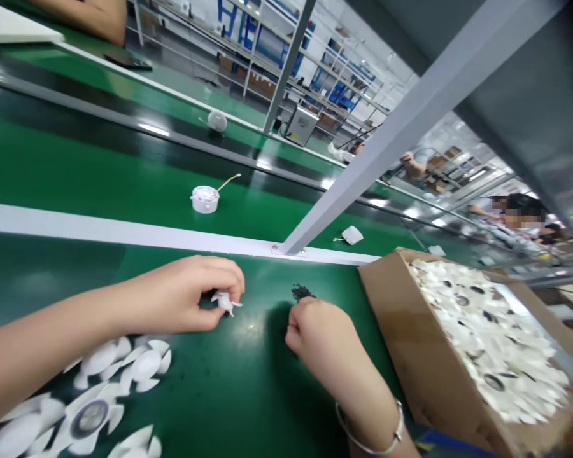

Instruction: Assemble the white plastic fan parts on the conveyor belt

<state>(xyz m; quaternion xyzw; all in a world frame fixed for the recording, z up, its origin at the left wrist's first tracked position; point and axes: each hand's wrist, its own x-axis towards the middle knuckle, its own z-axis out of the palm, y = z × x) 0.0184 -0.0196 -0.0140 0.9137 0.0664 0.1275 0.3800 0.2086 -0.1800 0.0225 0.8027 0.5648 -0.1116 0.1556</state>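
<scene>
My left hand (205,289) pinches a small white fan impeller (225,301) between thumb and fingers, just above the green worktop. To its right, my right hand (318,327) is closed beside a little heap of tiny black parts (302,292). Its fingertips are turned away, so whatever they grip is hidden. Below my left forearm lie several loose white fan impellers (146,367), and one (90,416) shows its round hub opening with a dark ring.
A cardboard box (401,343) full of white impellers stands at the right. Beyond the pale rail (124,232), a white round housing (205,200) with a wire sits on the green belt. A slanted metal post (363,172) rises from the rail. Other people are at work farther off.
</scene>
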